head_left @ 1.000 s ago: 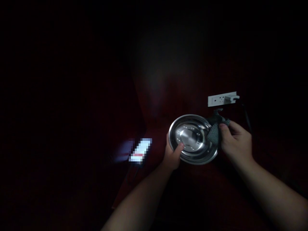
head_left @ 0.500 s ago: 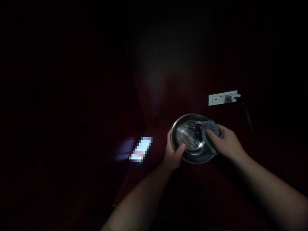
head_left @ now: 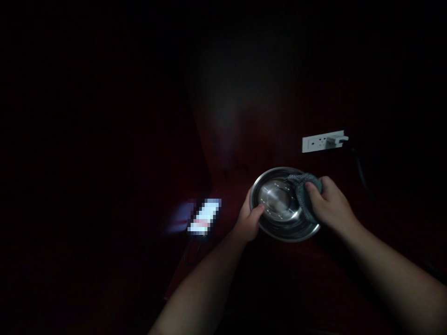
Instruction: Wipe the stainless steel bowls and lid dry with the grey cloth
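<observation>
A shiny round metal bowl [head_left: 278,199] is held up with its inside tilted toward me. My left hand [head_left: 249,221] grips its left side, the thumb over the rim and the fingers hidden behind. On the right side, my right hand [head_left: 330,202] is closed on a grey-green woven cloth [head_left: 304,193]. That cloth is folded over the bowl's right rim, and part of it lies against the inner wall. The right thumb presses on the cloth; the other fingers are mostly hidden behind it.
A phone-like lit screen [head_left: 205,217], blurred out, lies to the left on a dark red surface [head_left: 230,204], with a thin cable below it. A white wall socket [head_left: 323,141] with a plug and dark cord [head_left: 359,170] sits behind the bowl. The surroundings are very dark.
My right hand has brought the cloth from a loose bunch at the bowl's right edge to folded over the rim. The bowl and my left hand have shifted slightly right.
</observation>
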`<state>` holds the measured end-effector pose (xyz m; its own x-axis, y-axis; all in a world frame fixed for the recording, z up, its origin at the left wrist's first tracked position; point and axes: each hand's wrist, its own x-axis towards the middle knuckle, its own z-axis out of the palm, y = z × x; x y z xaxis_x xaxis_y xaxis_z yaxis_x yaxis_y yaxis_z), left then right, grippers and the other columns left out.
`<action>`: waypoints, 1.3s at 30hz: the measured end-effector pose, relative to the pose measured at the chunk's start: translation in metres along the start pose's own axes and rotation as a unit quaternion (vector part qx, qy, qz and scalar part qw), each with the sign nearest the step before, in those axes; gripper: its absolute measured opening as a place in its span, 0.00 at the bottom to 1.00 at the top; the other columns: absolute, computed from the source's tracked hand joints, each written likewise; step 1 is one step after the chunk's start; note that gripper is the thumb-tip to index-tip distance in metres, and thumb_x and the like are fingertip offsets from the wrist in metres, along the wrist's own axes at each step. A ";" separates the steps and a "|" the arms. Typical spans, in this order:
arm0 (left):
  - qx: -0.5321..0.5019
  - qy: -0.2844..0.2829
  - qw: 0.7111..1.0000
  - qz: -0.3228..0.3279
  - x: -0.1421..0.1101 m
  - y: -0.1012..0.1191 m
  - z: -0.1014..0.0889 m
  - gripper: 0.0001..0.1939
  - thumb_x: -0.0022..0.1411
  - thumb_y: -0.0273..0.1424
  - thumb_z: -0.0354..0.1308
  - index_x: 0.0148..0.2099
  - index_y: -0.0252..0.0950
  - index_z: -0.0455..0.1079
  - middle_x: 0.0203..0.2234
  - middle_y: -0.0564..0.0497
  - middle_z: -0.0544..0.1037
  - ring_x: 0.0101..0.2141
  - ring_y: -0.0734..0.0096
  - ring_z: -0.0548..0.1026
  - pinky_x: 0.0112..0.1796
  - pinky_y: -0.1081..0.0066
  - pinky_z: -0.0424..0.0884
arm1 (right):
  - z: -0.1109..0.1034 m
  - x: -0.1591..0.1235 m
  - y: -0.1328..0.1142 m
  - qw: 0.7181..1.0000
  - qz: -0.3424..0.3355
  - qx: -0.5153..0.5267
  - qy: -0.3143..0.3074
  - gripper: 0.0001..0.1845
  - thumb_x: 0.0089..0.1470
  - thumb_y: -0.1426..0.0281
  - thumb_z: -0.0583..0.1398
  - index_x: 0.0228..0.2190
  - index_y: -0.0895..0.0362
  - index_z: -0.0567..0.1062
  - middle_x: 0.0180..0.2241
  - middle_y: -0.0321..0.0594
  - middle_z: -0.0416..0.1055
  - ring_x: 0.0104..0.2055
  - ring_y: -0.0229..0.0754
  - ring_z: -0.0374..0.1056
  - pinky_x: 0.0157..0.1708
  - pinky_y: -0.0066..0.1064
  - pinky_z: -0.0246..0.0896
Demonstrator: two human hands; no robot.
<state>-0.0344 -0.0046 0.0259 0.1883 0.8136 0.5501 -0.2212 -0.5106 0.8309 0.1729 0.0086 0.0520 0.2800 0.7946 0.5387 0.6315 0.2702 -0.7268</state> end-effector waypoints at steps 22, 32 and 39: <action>0.076 -0.033 0.995 0.056 -0.008 0.011 0.009 0.35 0.61 0.43 0.52 0.66 0.37 0.48 0.59 0.43 0.64 0.58 0.52 0.62 0.59 0.53 0.56 | -0.004 -0.002 -0.002 0.999 -0.005 0.009 0.037 0.20 0.44 0.57 0.61 0.36 0.54 0.64 0.28 0.37 0.67 0.24 0.40 0.62 0.24 0.32 0.57; 0.068 -0.023 0.996 0.055 -0.011 0.011 0.015 0.38 0.58 0.46 0.54 0.66 0.38 0.48 0.59 0.43 0.64 0.58 0.50 0.61 0.59 0.52 0.55 | -0.007 -0.003 -0.008 0.997 0.062 -0.039 0.013 0.22 0.43 0.53 0.60 0.32 0.53 0.58 0.28 0.38 0.64 0.27 0.42 0.62 0.27 0.34 0.56; 0.040 -0.043 0.997 0.053 -0.006 0.003 0.009 0.36 0.59 0.43 0.54 0.66 0.37 0.49 0.60 0.42 0.62 0.59 0.52 0.61 0.59 0.53 0.55 | -0.008 -0.003 -0.009 0.997 0.061 -0.047 -0.014 0.18 0.49 0.52 0.56 0.26 0.53 0.59 0.22 0.35 0.61 0.24 0.39 0.58 0.24 0.32 0.51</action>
<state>-0.0274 -0.0135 0.0265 0.2500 0.7283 0.6380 -0.1674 -0.6165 0.7693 0.1724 -0.0003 0.0608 0.3395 0.8338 0.4354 0.6591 0.1194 -0.7425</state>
